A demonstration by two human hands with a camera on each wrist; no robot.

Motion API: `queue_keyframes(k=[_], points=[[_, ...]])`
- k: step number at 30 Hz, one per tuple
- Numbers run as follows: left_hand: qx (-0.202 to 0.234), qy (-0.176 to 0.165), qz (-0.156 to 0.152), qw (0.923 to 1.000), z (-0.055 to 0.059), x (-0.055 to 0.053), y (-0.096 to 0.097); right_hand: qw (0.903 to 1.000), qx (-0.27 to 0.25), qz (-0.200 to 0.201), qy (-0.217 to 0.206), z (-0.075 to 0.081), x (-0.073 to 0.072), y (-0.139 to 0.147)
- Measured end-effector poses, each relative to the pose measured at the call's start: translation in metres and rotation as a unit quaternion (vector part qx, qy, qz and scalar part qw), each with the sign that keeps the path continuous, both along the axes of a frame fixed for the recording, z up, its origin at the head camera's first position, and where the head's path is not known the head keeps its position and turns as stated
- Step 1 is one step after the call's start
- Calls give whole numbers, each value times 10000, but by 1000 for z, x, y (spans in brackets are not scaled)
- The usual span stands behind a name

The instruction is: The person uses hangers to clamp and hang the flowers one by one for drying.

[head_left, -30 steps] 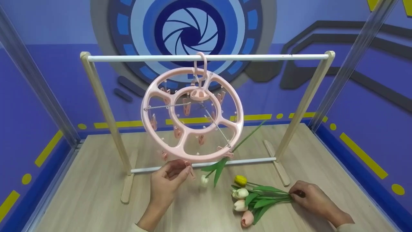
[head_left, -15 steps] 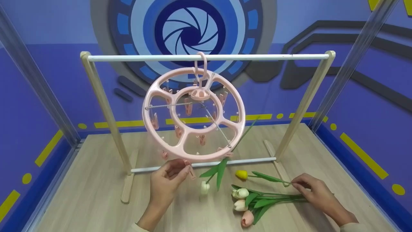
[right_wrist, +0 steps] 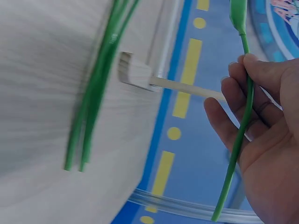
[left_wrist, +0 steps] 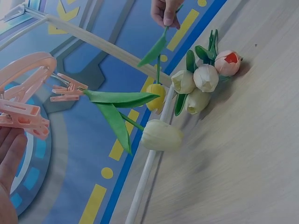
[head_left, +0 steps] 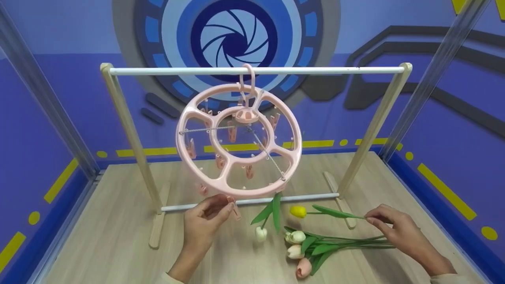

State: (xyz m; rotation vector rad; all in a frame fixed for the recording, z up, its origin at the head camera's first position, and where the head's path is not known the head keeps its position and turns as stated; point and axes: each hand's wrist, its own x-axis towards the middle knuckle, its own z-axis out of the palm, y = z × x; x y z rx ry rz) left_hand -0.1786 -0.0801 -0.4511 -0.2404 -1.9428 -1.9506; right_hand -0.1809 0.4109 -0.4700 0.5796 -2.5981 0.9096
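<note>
Draws yellow tulip (head_left: 298,212) away from bunch (head_left: 324,248), pinching its stem (right_wrist: 235,158) in right hand (head_left: 403,229), pink clip (head_left: 234,211) in left hand (head_left: 201,228).

A blue-violet back wall (head_left: 79,86) bears a round emblem (head_left: 234,43) of swirling blades; dark grey bands (head_left: 418,29) cross the right wall (head_left: 442,142); yellow dashes (head_left: 446,191) and dots (head_left: 489,232) line both low down; clear strips (head_left: 432,79) stand at the corners; a pale wood-grain tabletop (head_left: 118,221) spreads below.
</note>
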Motion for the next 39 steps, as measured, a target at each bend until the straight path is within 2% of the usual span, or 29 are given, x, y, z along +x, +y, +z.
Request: queue_keyframes(k=[13,17,20,31,39], points=[[-45,255,2,9997,-1,-1,0,9959,64,755,499,36,11,-7],[-72,210,38,9997,0,-2,0,9950,48,822,567,46,13,-10],[-93,145,64,9998,1,-1,0,9931,8,1027,567,51,13,-15],[-100,57,96,9999,2,-1,3,9827,-111,1736,630,61,8,-46],[-114,-23,68,9999,5,-1,7,9678,-235,2412,685,62,-1,-80]])
